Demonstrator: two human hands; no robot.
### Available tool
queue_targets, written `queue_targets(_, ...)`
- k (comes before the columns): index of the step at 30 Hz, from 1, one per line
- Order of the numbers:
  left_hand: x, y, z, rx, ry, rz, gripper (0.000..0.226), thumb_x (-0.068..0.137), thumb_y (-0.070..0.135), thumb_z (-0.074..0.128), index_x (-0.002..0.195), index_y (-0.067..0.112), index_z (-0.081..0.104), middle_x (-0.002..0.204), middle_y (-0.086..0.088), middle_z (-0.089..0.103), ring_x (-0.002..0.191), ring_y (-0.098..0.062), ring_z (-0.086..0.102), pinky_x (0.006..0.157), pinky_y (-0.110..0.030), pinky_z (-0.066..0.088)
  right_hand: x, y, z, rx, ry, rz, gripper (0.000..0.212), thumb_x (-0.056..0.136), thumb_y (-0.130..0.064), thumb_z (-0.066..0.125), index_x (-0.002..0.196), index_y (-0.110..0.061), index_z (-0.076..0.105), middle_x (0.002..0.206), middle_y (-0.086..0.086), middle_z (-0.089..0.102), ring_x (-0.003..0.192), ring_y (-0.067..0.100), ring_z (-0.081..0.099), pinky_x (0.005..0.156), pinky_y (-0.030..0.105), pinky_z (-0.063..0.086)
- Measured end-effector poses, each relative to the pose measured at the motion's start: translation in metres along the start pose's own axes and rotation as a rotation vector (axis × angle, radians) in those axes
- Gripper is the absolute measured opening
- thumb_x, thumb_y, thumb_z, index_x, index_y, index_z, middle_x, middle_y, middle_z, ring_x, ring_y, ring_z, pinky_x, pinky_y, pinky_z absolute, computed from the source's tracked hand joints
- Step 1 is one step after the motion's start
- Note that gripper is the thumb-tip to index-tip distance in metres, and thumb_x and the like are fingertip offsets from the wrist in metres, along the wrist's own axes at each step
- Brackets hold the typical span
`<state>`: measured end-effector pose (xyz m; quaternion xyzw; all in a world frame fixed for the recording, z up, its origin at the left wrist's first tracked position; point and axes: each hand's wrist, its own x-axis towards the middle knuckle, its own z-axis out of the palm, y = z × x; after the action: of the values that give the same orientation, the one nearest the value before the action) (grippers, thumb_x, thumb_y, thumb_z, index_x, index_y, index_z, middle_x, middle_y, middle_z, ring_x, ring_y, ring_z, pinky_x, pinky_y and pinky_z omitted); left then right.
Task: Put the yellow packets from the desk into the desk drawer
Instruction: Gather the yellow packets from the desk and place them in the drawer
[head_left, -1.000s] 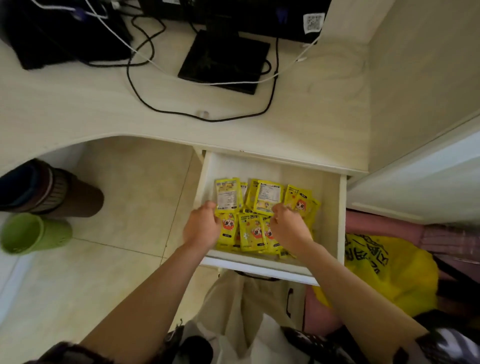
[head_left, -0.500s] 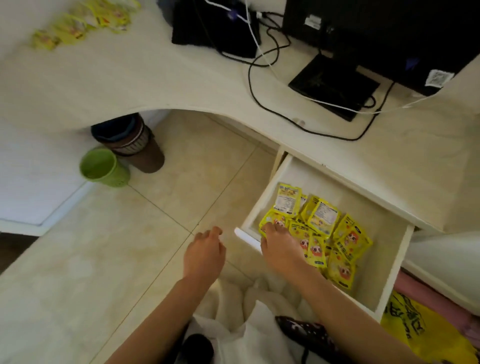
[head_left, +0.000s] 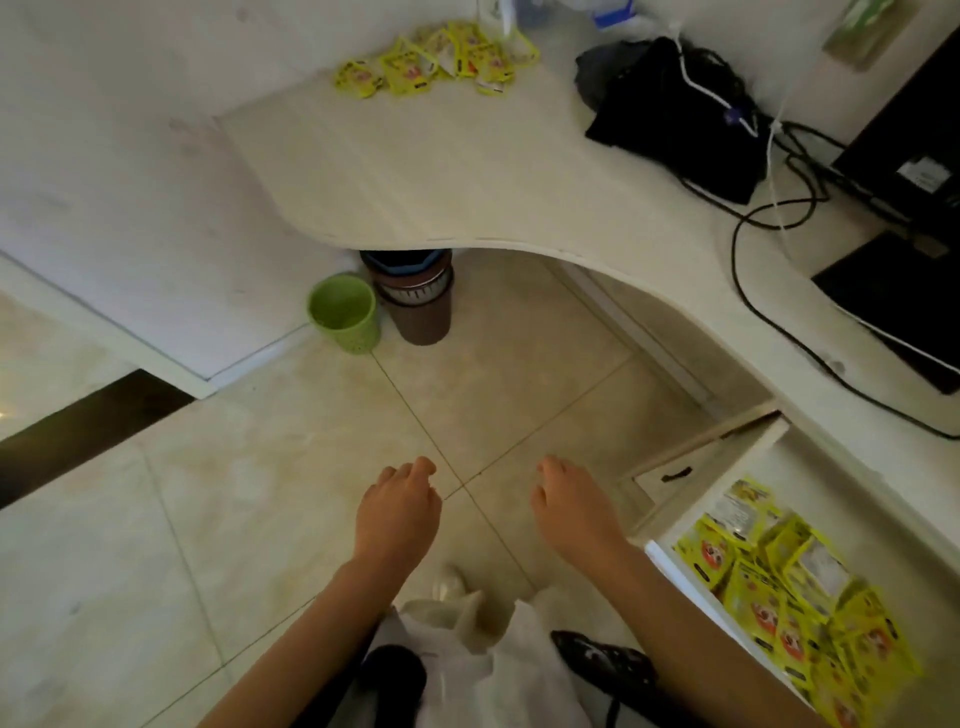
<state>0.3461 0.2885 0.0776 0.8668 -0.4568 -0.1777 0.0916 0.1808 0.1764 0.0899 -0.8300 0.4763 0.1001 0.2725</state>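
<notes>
Both hands hang over the tiled floor (head_left: 260, 519), palms down and holding nothing. The left hand (head_left: 397, 512) has its fingers loosely curled and relaxed; the right hand (head_left: 571, 512) is the same, fingers slack and slightly bent, just beside the open drawer but not touching it.

The pale wooden desk drawer (head_left: 675, 499) stands pulled out at the lower right, under the counter's edge, with a small dark handle on its front panel. Inside it lies a loose heap of yellow foil packets (head_left: 784, 608) with red cartoon faces, overlapping one another, a few turned over to show a white printed back.

A second cluster of the same yellow packets (head_left: 436, 65) sits on the curved pale wood-grain counter (head_left: 441, 171), at its far end near the wall, well apart from the drawer and from both hands.

To the right on the counter are a black fabric bag (head_left: 675, 114), a tangle of black and white cables (head_left: 769, 171), and the flat black base of a monitor (head_left: 904, 306).

On the floor beneath the counter's curve stand two bins touching side by side: a light green plastic wastebasket (head_left: 343, 314), in which nothing shows, and a brown cylindrical bin (head_left: 418, 299) lined with a dark blue bag, its contents hidden by the counter edge.
</notes>
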Motion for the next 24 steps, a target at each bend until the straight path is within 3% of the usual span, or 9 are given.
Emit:
queue_targets(9,0.069,-0.057,-0.046,-0.008,0.050,-0.066,0.028,0.095,0.020,0.045,0.121,0.019,0.056,0.113,0.000,0.066,0.107,-0.021,0.055,0.083,-0.033,0.049,0.070,-0.082,-0.019,-0.039,0.046,-0.092,0.030,0.098,-0.019,0.036,0.124,-0.012,0.048,0.116,0.008,0.058,0.102,0.023,0.054,0.085,0.035,0.049)
queue_targets(24,0.280,-0.021,-0.113,0.018,0.172,-0.008,0.028,0.094,0.021,0.046,0.119,0.018,0.058,0.114,0.001,0.066,0.104,-0.021,0.057,0.082,-0.034,0.048,0.266,-0.126,-0.123,-0.084,0.130,-0.216,0.031,0.096,-0.020,0.039,0.123,-0.009,0.050,0.117,0.012,0.060,0.103,0.029,0.057,0.086,0.041,0.049)
